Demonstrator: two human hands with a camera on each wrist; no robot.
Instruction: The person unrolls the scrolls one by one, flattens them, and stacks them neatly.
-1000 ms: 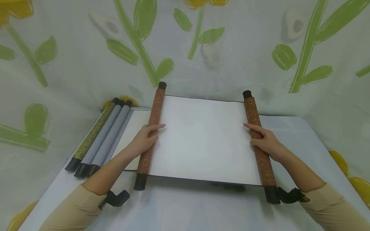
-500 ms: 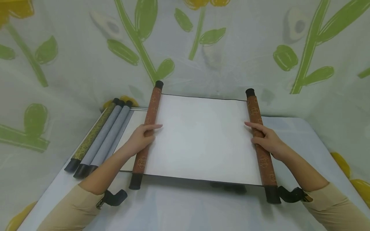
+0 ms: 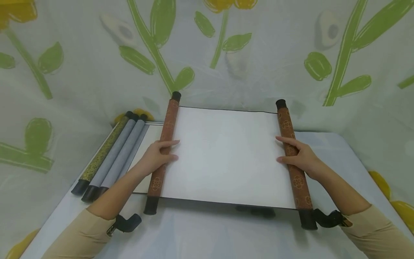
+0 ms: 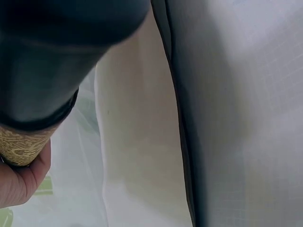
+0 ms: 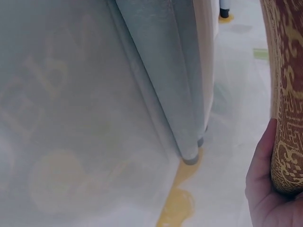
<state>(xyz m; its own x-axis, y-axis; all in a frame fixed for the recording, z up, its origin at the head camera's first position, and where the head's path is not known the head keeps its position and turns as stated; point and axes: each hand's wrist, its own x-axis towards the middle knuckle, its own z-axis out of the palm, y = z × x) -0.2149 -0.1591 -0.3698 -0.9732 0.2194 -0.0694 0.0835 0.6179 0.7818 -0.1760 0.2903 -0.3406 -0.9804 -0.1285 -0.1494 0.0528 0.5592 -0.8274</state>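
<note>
A brown scroll with gold floral patterning lies partly unrolled, its white paper [image 3: 228, 154] spread between a left roll [image 3: 156, 181] and a right roll [image 3: 298, 181], both black-capped. My left hand [image 3: 153, 156] holds the left roll near its middle, thumb and index finger reaching over onto the paper. On the other side my right hand [image 3: 305, 158] holds the right roll the same way, its other fingers hidden. Up close in the left wrist view, a black end cap [image 4: 38, 80] covers much of the picture. The right wrist view has the brown patterned roll [image 5: 291, 85] resting against the hand.
At the table's left side lie a yellow-patterned roll [image 3: 105, 151] and two grey rolls [image 3: 113, 153], side by side. A cream sheet [image 3: 148, 138] extends from them under the scroll's left part. The pale table [image 3: 207, 237] meets a leaf-printed curtain [image 3: 275, 68] behind.
The left roll has moved left and the right roll slightly right, so more white paper shows between them. Thumbs and index fingers have spread further apart on both rolls.
</note>
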